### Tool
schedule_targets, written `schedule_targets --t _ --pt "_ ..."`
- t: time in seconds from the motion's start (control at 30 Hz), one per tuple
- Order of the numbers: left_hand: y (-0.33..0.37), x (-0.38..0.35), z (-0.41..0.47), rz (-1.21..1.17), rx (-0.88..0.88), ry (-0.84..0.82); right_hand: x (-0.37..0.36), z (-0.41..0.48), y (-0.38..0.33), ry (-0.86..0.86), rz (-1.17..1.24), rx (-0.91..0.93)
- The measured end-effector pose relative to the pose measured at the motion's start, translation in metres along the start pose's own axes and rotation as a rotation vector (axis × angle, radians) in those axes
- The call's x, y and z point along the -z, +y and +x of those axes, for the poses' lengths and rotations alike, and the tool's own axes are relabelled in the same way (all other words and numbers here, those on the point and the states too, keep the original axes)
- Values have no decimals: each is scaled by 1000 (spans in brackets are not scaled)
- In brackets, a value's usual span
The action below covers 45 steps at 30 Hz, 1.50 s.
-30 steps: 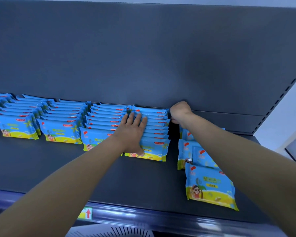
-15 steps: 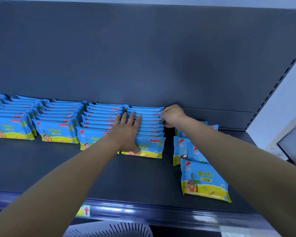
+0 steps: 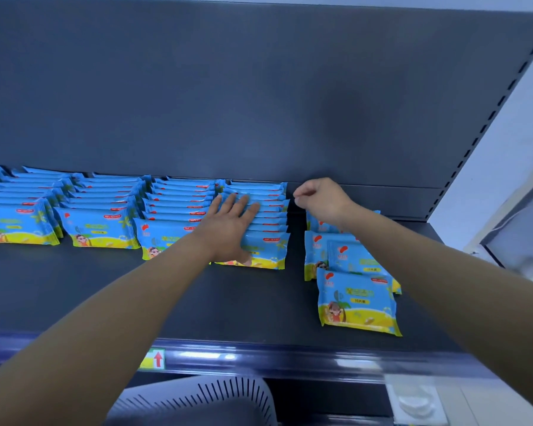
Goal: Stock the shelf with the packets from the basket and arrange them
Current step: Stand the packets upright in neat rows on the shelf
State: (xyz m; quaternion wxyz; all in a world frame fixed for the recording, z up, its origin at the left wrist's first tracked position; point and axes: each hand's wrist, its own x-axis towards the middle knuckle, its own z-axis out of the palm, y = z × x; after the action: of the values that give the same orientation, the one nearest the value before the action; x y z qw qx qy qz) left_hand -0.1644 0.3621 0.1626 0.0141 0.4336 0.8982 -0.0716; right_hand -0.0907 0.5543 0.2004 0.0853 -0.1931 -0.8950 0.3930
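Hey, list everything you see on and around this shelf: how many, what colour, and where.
shelf: one, dark grey, across the view
back panel: one, dark grey, behind the shelf
packet rows: four in full view, blue and yellow, along the back from left to middle
loose packets: at least four, blue and yellow, overlapping at the right
label: one, yellow-green with a red arrow, on the shelf's front edge
basket: one, grey and slotted, below the front edge
left hand: flat on the rightmost row
right hand: fingers curled, nothing seen in it, above the back of the loose packets
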Motion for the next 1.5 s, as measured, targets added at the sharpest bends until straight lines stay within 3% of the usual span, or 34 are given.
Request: schedule_targets --t 0.23,0.37,0.57,0.8,1.2,1.4,1.5 --pt "62 24 -9 -273 -199 188 43 -17 32 131 -207 -13" --pt "116 19 -5 -328 -336 126 61 -24 70 121 -169 -168" --pt "151 -2 16 -141 -267 -12 72 -25 114 27 119 -350" --pt "153 3 40 -151 -208 131 72 5 135 -109 432 -476" --pt "152 3 63 -87 -141 90 69 45 131 -179 448 -609" --pt "148 5 70 38 -130 244 80 43 128 -218 604 -426" --pt "144 4 77 70 -96 266 81 41 131 -218 682 -427"
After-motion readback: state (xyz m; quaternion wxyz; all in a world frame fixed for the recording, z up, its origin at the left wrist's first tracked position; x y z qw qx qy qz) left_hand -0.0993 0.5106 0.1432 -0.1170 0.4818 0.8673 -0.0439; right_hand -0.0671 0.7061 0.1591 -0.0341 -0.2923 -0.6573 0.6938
